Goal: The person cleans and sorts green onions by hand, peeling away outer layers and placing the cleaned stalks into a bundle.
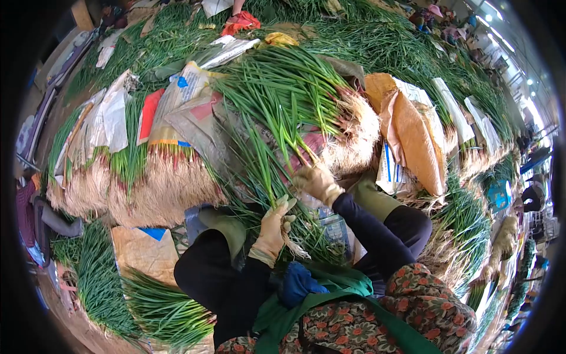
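Note:
Both hands wear pale gloves. My left hand point(273, 230) is closed round a few green onions point(268, 180); their leaves stretch up and away, and pale roots point(296, 248) hang below the fingers. To its right, my right hand point(319, 183) is closed on the lower stems of green onions at the near edge of the big pile. That pile point(286, 88) has long green leaves, reddish stem bases and a thick mass of whitish roots point(356, 130) on its right. Loose green onions lie between my knees, partly behind the hands.
Bundles with trimmed-looking pale roots point(162, 177) stand at the left under sacks point(183, 94). An orange-brown sack point(407, 127) covers more on the right. More green onions point(171, 307) lie at lower left. Other people point(425, 17) sit far off; a bare arm reaches to a red cloth point(240, 23).

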The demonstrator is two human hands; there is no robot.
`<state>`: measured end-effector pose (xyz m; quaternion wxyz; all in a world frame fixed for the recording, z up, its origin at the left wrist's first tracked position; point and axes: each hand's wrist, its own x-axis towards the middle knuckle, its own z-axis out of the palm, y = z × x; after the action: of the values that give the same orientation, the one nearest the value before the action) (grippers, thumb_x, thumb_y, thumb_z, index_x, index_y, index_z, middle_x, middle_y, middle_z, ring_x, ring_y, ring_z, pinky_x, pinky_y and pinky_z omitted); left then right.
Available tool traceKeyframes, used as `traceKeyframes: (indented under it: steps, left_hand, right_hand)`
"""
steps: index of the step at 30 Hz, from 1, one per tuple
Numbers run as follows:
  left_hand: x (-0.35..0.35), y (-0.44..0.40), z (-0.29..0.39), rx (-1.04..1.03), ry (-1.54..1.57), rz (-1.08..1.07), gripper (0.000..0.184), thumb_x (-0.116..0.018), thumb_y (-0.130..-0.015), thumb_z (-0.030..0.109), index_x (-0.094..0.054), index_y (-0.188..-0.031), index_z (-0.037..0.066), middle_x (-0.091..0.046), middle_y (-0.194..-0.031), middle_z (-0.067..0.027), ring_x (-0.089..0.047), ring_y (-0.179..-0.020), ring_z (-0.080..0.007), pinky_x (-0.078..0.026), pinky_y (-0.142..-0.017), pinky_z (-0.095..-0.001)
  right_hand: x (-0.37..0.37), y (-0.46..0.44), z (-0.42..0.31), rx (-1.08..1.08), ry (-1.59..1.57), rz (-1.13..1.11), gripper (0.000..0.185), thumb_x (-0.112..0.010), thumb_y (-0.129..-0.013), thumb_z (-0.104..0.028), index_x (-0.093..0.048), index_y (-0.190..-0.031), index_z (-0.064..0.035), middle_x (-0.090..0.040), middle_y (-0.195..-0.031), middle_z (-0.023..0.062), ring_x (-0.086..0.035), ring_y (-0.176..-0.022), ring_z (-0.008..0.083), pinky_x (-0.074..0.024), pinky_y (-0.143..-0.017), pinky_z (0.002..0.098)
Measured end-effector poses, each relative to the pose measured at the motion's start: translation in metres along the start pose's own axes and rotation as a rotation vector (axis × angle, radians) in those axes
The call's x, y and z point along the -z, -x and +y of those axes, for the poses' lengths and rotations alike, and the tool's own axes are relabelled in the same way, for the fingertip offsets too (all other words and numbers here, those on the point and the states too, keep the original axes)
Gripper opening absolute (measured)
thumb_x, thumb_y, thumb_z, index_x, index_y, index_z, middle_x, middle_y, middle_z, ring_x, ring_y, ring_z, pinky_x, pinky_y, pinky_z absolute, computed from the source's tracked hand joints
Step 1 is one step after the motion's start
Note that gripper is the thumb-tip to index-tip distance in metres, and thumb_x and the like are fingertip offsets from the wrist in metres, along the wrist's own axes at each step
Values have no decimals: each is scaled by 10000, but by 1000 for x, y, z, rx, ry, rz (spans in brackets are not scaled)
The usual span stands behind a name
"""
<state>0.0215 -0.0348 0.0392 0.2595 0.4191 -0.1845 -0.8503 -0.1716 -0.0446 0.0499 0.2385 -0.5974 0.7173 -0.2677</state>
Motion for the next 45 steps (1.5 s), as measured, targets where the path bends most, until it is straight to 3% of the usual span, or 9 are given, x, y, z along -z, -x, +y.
traceKeyframes:
  steps: [14,17,20,23,30,37,39,41,45]
  left_hand:
    - [0,-4,-17,-145,-165,41,195,-589,-885,219,-601,-947,35,-637,-735,-44,-495,-485,-65,-344,-377,-196]
    - [-12,12,-7,-300,-250,19,254,-565,-899,246,-598,-985,9,-659,-786,-77,-518,-521,-73,-364,-404,-191]
    - [-2,6,-7,-324,-103,30,311,-539,-909,290,-599,-1051,20,-639,-770,-46,-485,-538,-65,-366,-453,-199]
    - [18,-8,-13,-107,28,31,327,-546,-900,322,-620,-1096,71,-592,-740,-2,-430,-530,-64,-358,-475,-209]
    - [9,-13,-8,-94,-63,-38,357,-554,-897,299,-590,-1151,50,-617,-822,-39,-535,-647,-110,-440,-569,-245]
    - [4,-12,-7,-86,-239,72,225,-548,-902,277,-663,-971,96,-473,-646,50,-383,-550,-65,-323,-517,-228]
    - [15,-21,-19,-86,-190,44,204,-560,-899,258,-655,-933,81,-464,-614,45,-400,-534,-69,-339,-505,-230]
    - [26,-38,-35,-68,-104,39,186,-582,-889,214,-637,-899,37,-480,-586,29,-449,-522,-77,-375,-497,-220]
    - [14,-26,-29,-50,-277,59,178,-577,-889,186,-626,-896,14,-530,-631,9,-479,-544,-77,-390,-506,-210]
  right_hand:
    - [-41,36,-13,112,56,148,306,-515,-846,-317,-639,-985,-74,-647,-882,170,-627,-820,345,-499,-732,414]
    - [-60,26,37,-346,-62,-14,280,-539,-815,-326,-666,-908,-94,-666,-928,132,-645,-762,334,-518,-702,395]
    - [-99,38,78,96,181,-438,270,-589,-736,-319,-668,-847,-87,-664,-845,103,-637,-781,295,-501,-765,399]
    - [-47,-3,65,397,503,-42,270,-578,-707,-233,-615,-943,-107,-592,-863,119,-580,-794,297,-462,-800,389]
    - [-5,-11,24,-215,387,-33,335,-595,-802,-373,-653,-875,-52,-650,-813,165,-636,-789,327,-499,-718,420]
    - [-29,73,-3,112,-3,-547,298,-601,-852,-280,-608,-1084,-94,-659,-902,128,-635,-842,260,-488,-754,379]
    - [-51,52,51,682,327,-223,288,-586,-870,-265,-605,-1075,-63,-661,-907,134,-633,-843,274,-489,-745,361]
    - [-36,36,27,-33,-80,-166,296,-568,-889,-248,-598,-1058,-7,-664,-902,132,-630,-819,303,-491,-713,316]
    - [-82,8,31,-279,-573,-137,350,-571,-871,-306,-601,-1055,-10,-648,-981,188,-612,-886,348,-478,-790,376]
